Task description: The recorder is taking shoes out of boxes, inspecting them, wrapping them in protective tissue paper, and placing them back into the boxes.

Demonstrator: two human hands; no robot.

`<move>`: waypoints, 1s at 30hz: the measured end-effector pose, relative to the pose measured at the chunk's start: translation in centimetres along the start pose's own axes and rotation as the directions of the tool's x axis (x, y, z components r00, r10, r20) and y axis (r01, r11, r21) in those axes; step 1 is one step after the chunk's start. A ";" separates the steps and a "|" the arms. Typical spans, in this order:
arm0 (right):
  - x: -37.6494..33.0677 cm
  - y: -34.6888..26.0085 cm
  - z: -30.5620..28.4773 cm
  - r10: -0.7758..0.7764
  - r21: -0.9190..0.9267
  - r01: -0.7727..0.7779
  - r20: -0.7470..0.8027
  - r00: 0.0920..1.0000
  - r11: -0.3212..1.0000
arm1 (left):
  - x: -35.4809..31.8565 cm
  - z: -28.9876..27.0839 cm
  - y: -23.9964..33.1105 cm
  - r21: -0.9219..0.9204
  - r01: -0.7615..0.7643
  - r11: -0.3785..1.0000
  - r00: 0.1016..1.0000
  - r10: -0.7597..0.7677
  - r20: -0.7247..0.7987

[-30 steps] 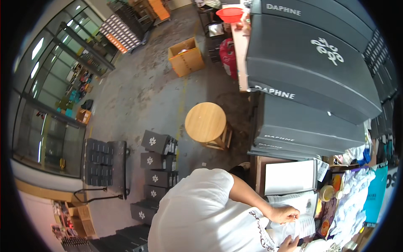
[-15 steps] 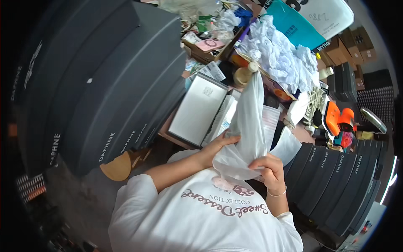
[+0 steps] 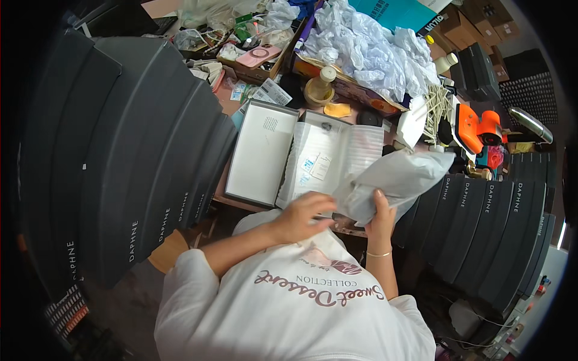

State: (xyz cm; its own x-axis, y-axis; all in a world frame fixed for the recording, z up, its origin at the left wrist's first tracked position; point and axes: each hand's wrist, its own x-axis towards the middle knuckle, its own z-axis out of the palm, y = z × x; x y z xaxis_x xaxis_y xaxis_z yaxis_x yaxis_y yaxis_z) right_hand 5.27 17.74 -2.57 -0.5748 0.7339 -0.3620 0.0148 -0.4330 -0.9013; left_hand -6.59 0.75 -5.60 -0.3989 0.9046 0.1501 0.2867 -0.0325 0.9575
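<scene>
Bag gripped by right hand, left hand released, near edge of open box; gap between hands

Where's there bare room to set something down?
Mainly inside the lid, between stacked dark boxes and the paper-lined box. Crowded spots: beyond, a jar and crumpled white sheets; rightward, the white bundle in the right hand.

There are two bare hands, one held translucent white plastic bag, two white-lined dark grey rectangular box halves, one thin pale bracelet, one pink rectangular ring-marked case.
</scene>
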 end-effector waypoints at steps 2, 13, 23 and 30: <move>1.1 1.8 0.7 0.019 -0.074 -0.008 0.148 0.989 0.997 | -4.7 -1.3 -4.0 -0.262 0.544 0.797 0.792 -0.591 -0.151; 5.5 16.9 -0.6 0.161 -0.874 0.349 0.419 0.893 0.338 | -9.6 3.6 -14.8 -0.689 0.698 0.196 0.447 -0.871 0.205; 5.8 19.1 -3.0 0.039 -0.737 0.549 0.610 0.791 0.395 | -2.8 2.2 -3.2 0.585 -0.244 0.773 0.970 0.206 0.132; 7.5 14.2 -2.7 -0.247 -0.688 0.490 0.428 0.870 0.536 | -4.1 0.6 -5.6 0.407 -0.013 0.913 0.995 -0.028 0.094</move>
State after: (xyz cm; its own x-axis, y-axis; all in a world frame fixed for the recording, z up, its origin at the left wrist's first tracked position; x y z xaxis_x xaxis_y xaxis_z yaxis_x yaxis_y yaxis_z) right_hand 3.38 18.54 -18.77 -0.8533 0.5213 0.0093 0.2888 0.4874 -0.8240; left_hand -6.01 -2.47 -11.72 -0.3226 0.9413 0.0993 0.6216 0.1316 0.7722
